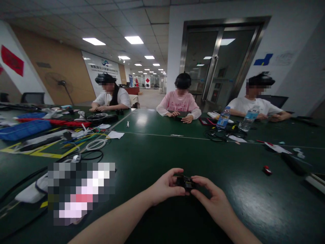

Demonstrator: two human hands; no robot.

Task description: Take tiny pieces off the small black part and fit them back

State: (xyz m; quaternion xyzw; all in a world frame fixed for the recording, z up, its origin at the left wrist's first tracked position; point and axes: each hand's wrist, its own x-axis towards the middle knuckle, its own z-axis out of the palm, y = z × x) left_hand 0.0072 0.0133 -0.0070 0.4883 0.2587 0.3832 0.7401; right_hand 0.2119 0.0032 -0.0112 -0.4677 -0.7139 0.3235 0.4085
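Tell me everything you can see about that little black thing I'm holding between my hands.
The small black part looks like dark plastic with a faint yellowish spot near its middle; finer detail is too small to tell. It is held just above the green table, pinched on one side by the left hand and on the other by the right hand, whose fingertips partly cover it.

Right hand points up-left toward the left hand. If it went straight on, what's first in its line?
Nothing to travel: the right hand already pinches the small black part, which the left hand grips from the other side.
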